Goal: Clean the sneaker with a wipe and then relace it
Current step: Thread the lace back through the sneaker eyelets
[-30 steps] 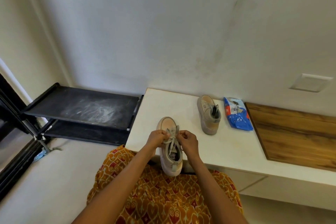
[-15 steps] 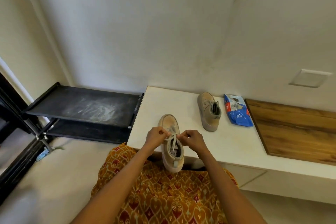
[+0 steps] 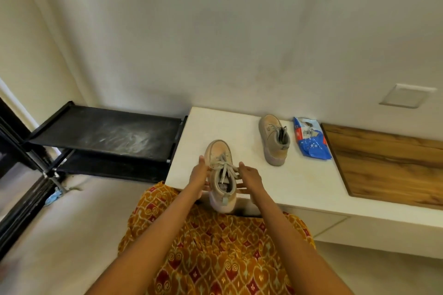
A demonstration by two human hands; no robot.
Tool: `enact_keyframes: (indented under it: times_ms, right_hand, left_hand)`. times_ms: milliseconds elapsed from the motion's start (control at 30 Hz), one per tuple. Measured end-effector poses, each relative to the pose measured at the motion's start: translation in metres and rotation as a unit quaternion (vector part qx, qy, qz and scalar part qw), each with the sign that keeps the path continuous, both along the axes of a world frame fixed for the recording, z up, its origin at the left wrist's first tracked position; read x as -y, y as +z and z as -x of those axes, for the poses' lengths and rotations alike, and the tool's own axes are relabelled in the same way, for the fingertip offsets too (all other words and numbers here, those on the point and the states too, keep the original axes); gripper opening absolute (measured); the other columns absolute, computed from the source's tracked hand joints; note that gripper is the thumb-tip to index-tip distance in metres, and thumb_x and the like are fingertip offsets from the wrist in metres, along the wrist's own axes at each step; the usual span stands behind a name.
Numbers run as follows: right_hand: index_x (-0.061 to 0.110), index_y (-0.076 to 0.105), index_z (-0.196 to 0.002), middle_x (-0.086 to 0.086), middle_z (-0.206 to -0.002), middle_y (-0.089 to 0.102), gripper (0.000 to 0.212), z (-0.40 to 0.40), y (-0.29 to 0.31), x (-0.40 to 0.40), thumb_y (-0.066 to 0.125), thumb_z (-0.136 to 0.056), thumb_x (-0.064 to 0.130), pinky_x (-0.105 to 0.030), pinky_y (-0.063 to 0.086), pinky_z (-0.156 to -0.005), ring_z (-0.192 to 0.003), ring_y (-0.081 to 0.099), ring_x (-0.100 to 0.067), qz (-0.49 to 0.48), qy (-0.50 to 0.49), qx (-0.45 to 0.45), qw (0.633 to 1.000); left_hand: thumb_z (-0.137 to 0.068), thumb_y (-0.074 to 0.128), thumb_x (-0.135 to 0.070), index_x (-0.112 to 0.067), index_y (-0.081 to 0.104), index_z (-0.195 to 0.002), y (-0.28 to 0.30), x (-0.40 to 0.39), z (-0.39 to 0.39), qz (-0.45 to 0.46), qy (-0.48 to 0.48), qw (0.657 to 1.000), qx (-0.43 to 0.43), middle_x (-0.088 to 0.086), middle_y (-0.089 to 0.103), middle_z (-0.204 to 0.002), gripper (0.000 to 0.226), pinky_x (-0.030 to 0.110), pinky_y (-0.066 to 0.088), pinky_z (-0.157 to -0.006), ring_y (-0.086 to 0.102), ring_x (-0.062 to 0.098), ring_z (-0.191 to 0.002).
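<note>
Both hands have let go of the laces they were pinching a moment ago: the left hand (image 3: 200, 176) and right hand (image 3: 249, 175) now lie flat with straight fingers against either side of the sneaker (image 3: 221, 175). It stands at the near edge of the white surface (image 3: 299, 182), its laces (image 3: 224, 166) tied in a bow. Relacing looks finished. The second sneaker (image 3: 274, 139) and wipe packet (image 3: 310, 137) sit further back.

Both hands (image 3: 225, 178) flank the laced sneaker (image 3: 221, 172) on the counter (image 3: 299, 184).
</note>
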State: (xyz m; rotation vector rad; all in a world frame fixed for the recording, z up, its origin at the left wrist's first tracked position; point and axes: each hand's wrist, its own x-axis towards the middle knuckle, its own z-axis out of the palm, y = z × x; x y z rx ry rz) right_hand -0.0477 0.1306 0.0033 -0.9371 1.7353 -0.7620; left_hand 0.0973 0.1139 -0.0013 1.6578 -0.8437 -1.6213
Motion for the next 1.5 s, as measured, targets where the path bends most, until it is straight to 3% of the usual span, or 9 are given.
enact_keyframes:
  times_ms: [167, 267, 367, 467, 833, 1033, 1200, 1367, 1500]
  right_hand:
    - [0.001, 0.064, -0.097, -0.021, -0.104, 0.066, 0.026, -0.014, 0.004, 0.035, 0.043, -0.094, 0.017, -0.036, 0.051, -0.076, -0.087, 0.062, -0.026, 0.018, -0.019, 0.086, 0.996]
    - [0.009, 0.062, -0.088, -0.016, -0.100, 0.064, 0.020, -0.024, 0.001, 0.051, 0.043, -0.093, 0.007, -0.040, 0.049, -0.090, -0.093, 0.058, -0.023, 0.048, -0.049, 0.141, 0.988]
    - [0.014, 0.059, -0.107, -0.009, -0.109, 0.062, 0.020, -0.038, -0.016, 0.058, 0.044, -0.094, 0.014, -0.042, 0.051, -0.094, -0.099, 0.059, -0.022, 0.055, -0.046, 0.071, 0.995]
    - [0.018, 0.058, -0.100, -0.005, -0.102, 0.064, 0.022, -0.055, -0.026, 0.062, 0.038, -0.098, 0.025, -0.040, 0.054, -0.087, -0.090, 0.061, -0.019, 0.065, -0.052, 0.000, 0.997]
    - [0.019, 0.058, -0.112, -0.002, -0.111, 0.065, 0.024, -0.091, -0.021, 0.144, 0.055, -0.090, 0.029, -0.034, 0.054, -0.089, -0.097, 0.062, -0.017, 0.085, 0.031, 0.035, 0.995]
    - [0.014, 0.058, -0.121, -0.002, -0.120, 0.060, 0.029, -0.074, -0.010, 0.137, 0.043, -0.096, 0.019, -0.030, 0.046, -0.096, -0.109, 0.056, -0.019, 0.139, 0.036, -0.015, 0.989]
    - [0.017, 0.062, -0.111, -0.001, -0.114, 0.058, 0.024, -0.024, 0.007, 0.123, 0.044, -0.095, 0.015, -0.023, 0.042, -0.084, -0.110, 0.051, -0.015, 0.283, 0.017, -0.210, 0.936]
    - [0.013, 0.062, -0.110, -0.007, -0.116, 0.060, 0.028, 0.071, 0.021, 0.127, 0.053, -0.087, 0.002, -0.031, 0.042, -0.092, -0.111, 0.052, -0.023, 0.298, -0.075, -0.324, 0.895]
    - [0.008, 0.055, -0.122, -0.013, -0.122, 0.055, 0.032, 0.136, 0.008, 0.134, 0.052, -0.090, 0.009, -0.025, 0.040, -0.084, -0.114, 0.051, -0.027, 0.182, -0.071, -0.291, 0.937]
  left_hand:
    - [-0.100, 0.020, -0.047, -0.003, 0.045, -0.132, -0.002, 0.027, -0.010, 0.014, 0.078, 0.992, -0.101, 0.018, 0.054, -0.129, 0.059, 0.042, 0.046, -0.093, 0.054, 0.035, -0.115]
    - [-0.101, 0.022, -0.044, -0.010, 0.041, -0.135, -0.004, 0.040, -0.011, 0.058, 0.115, 0.979, -0.156, 0.013, 0.051, -0.131, 0.052, 0.038, 0.039, -0.100, 0.050, 0.028, -0.118]
    - [-0.101, 0.023, -0.043, -0.012, 0.039, -0.135, -0.014, 0.050, -0.006, 0.071, 0.131, 0.986, -0.072, 0.008, 0.042, -0.138, 0.049, 0.039, 0.037, -0.102, 0.044, 0.023, -0.118]
    - [-0.099, 0.025, -0.047, -0.015, 0.042, -0.135, -0.031, 0.054, -0.004, 0.051, 0.161, 0.985, 0.025, 0.011, 0.037, -0.141, 0.050, 0.048, 0.040, -0.103, 0.043, 0.029, -0.122]
    - [-0.098, 0.024, -0.051, -0.015, 0.049, -0.131, -0.021, 0.100, -0.012, 0.145, 0.196, 0.966, -0.082, 0.010, 0.056, -0.126, 0.055, 0.028, 0.039, -0.089, 0.053, 0.020, -0.112]
    - [-0.101, 0.031, -0.036, -0.018, 0.035, -0.142, -0.009, 0.093, -0.009, 0.275, 0.113, 0.949, 0.105, 0.004, 0.037, -0.147, 0.045, 0.039, 0.041, -0.104, 0.041, 0.019, -0.129]
    - [-0.099, 0.042, -0.019, -0.007, 0.048, -0.131, 0.006, 0.111, 0.033, 0.373, -0.012, 0.899, 0.228, 0.008, 0.048, -0.135, 0.035, 0.025, 0.034, -0.099, 0.045, 0.022, -0.126]
    - [-0.093, 0.054, -0.028, -0.010, 0.034, -0.141, 0.013, 0.137, 0.117, 0.246, -0.116, 0.934, 0.232, 0.009, 0.041, -0.142, 0.055, 0.031, 0.035, -0.102, 0.043, 0.023, -0.128]
    - [-0.087, 0.059, -0.042, -0.011, 0.032, -0.139, 0.010, 0.142, 0.176, 0.190, -0.200, 0.934, 0.229, 0.010, 0.046, -0.134, 0.067, 0.035, 0.042, -0.098, 0.048, 0.028, -0.123]
